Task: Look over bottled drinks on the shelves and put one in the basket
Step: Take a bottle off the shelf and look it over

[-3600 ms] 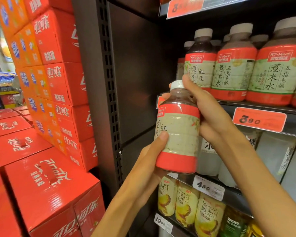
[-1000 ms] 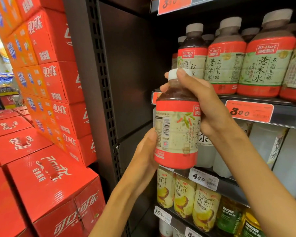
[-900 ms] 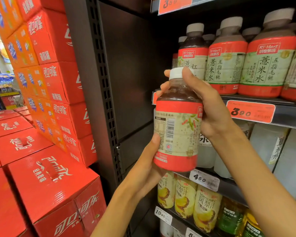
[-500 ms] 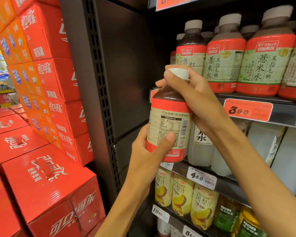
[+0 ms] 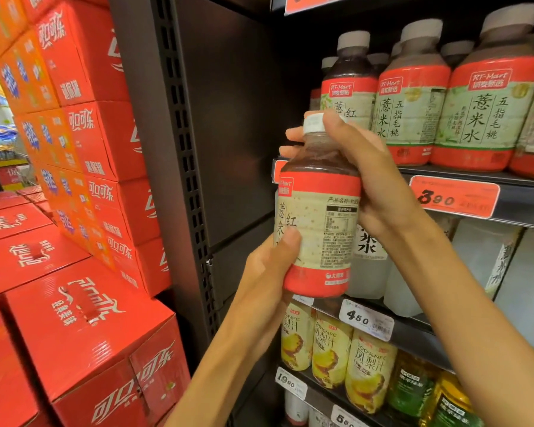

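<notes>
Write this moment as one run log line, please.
stage: inspecting | bottle: upright, off shelf | left hand: holds lower label | right hand: grips neck | basket: unseen

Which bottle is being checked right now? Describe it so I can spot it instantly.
Start at the dark shelf upright beside the stacked red cartons. Just right of it, a red-and-cream labelled bottle is off the shelf, left hand at its base, right hand round its neck. Its shelved lookalikes stand untouched.

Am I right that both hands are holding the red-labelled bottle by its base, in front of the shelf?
Not quite. In the head view only the left hand grips the bottle near its base; the right hand holds it at the cap and shoulder. It is in front of the shelf.
</notes>
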A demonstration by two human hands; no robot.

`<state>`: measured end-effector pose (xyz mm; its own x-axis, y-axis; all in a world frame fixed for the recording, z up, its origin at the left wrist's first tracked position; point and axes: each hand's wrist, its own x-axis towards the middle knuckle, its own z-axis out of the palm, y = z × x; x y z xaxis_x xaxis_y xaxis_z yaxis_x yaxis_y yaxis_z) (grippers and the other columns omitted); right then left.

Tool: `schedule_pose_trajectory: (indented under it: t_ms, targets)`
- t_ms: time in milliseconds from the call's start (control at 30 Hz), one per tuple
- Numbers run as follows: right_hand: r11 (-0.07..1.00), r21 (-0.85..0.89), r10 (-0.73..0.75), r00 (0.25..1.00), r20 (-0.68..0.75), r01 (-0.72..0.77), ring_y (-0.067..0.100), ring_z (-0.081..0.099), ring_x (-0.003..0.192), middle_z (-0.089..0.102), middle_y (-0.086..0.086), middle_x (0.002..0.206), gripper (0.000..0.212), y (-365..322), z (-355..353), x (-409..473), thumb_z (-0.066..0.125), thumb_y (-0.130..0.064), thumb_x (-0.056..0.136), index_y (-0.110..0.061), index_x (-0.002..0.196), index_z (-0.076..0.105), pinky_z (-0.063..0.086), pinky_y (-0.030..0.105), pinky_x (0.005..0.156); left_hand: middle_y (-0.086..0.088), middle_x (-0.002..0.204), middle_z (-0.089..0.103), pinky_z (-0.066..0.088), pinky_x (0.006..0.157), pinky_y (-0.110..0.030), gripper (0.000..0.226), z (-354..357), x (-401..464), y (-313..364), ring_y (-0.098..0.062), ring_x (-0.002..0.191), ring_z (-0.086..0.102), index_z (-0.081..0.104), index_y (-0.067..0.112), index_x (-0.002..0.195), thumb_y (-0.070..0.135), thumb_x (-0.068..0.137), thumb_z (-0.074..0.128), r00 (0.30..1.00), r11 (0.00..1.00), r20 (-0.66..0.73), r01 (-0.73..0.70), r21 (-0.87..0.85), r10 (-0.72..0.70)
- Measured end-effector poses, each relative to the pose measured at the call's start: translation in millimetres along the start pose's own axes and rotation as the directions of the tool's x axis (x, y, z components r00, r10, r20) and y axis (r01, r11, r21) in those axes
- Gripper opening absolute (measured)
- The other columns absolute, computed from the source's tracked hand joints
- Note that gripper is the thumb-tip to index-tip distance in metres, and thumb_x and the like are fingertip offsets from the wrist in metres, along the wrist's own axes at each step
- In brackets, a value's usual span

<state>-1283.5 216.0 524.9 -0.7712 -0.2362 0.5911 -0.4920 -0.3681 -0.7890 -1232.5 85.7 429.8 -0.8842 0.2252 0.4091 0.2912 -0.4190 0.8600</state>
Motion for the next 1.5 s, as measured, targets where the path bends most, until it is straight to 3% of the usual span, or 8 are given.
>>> schedule_pose_trajectory:
  t_ms: [200, 400, 600, 733, 933, 1067, 1267, 1500]
  targets:
    - [0.984, -0.163, 0.057, 0.997, -0.058, -0.065, 0.018, 0.071, 0.089, 0.075, 0.004, 0.097, 0.027, 5, 2, -2, 0.058, -0.035, 0.093, -0.015, 0.111, 0.060, 0.057, 0.027, 0.074, 0.007, 0.111, 0.072, 0.052, 0.076, -0.014, 0.062, 4, 0, -6, -0.007, 0.101, 0.068, 0.058, 0.022, 0.123, 0.055, 0.072, 0.068, 0.974, 0.945, -0.169, -0.093, 0.315, 0.152]
    - [0.996, -0.072, 0.057, 0.998, -0.031, -0.059, 0.016, 0.071, 0.078, 0.074, 0.001, 0.079, 0.027, -1, -2, 2, 0.054, -0.032, 0.095, -0.008, 0.104, 0.061, 0.055, 0.026, 0.068, -0.001, 0.127, 0.065, 0.051, 0.092, -0.023, 0.061, 0, -5, -7, -0.016, 0.117, 0.061, 0.048, 0.015, 0.136, 0.043, 0.082, 0.060, 0.995, 0.992, -0.090, -0.037, 0.118, 0.048]
    - [0.995, 0.076, 0.059, 0.995, 0.083, -0.065, 0.021, 0.071, 0.087, 0.073, 0.004, 0.083, 0.034, 0, -2, 2, 0.048, -0.035, 0.094, -0.009, 0.112, 0.059, 0.055, 0.032, 0.077, -0.007, 0.121, 0.068, 0.053, 0.084, -0.024, 0.074, -3, -2, -1, -0.020, 0.110, 0.066, 0.052, 0.008, 0.130, 0.048, 0.072, 0.075, 0.998, 0.997, 0.053, 0.017, 0.081, -0.022]
    - [0.999, -0.035, 0.037, 0.999, -0.008, -0.037, 0.023, 0.070, 0.098, 0.075, 0.006, 0.096, 0.038, 2, -3, 2, 0.050, -0.041, 0.091, -0.011, 0.112, 0.061, 0.056, 0.034, 0.085, -0.004, 0.116, 0.070, 0.054, 0.080, -0.022, 0.057, -4, 1, -1, -0.019, 0.106, 0.068, 0.056, 0.014, 0.125, 0.039, 0.075, 0.067, 0.995, 0.984, -0.055, -0.071, 0.162, 0.081]
    - [0.982, -0.168, 0.069, 0.994, -0.087, -0.083, 0.014, 0.071, 0.082, 0.075, 0.004, 0.092, 0.035, 11, 2, -2, 0.059, -0.040, 0.092, -0.010, 0.109, 0.063, 0.056, 0.024, 0.069, 0.008, 0.111, 0.069, 0.053, 0.071, -0.012, 0.063, 3, 2, -8, -0.001, 0.097, 0.067, 0.052, 0.033, 0.120, 0.032, 0.063, 0.080, 0.947, 0.906, -0.233, -0.111, 0.409, 0.221]
    - [0.985, -0.165, 0.024, 0.995, -0.094, -0.040, 0.013, 0.069, 0.073, 0.073, 0.002, 0.083, 0.029, 12, 4, 0, 0.056, -0.033, 0.093, -0.006, 0.101, 0.062, 0.055, 0.023, 0.064, 0.008, 0.114, 0.070, 0.053, 0.077, -0.014, 0.066, -4, 1, -9, -0.003, 0.102, 0.067, 0.053, 0.027, 0.126, 0.043, 0.066, 0.077, 0.976, 0.946, -0.181, -0.054, 0.321, 0.117]
    - [0.988, 0.148, 0.031, 0.998, 0.053, -0.038, 0.020, 0.069, 0.081, 0.072, 0.005, 0.082, 0.037, 9, -3, -1, 0.045, -0.035, 0.096, -0.003, 0.107, 0.061, 0.056, 0.032, 0.076, -0.009, 0.132, 0.062, 0.044, 0.106, -0.038, 0.060, -14, 2, -1, -0.026, 0.125, 0.056, 0.068, 0.023, 0.120, 0.057, 0.071, 0.074, 0.975, 0.987, 0.153, 0.161, 0.004, -0.160]
    - [0.998, 0.060, 0.020, 0.999, 0.046, -0.023, 0.021, 0.071, 0.089, 0.074, 0.005, 0.089, 0.046, 7, -9, 1, 0.037, -0.041, 0.095, -0.006, 0.111, 0.061, 0.055, 0.033, 0.079, -0.002, 0.114, 0.072, 0.053, 0.078, -0.018, 0.054, -1, -1, -3, -0.015, 0.104, 0.068, 0.062, 0.017, 0.120, 0.046, 0.075, 0.070, 0.999, 0.984, -0.044, -0.005, 0.178, 0.013]
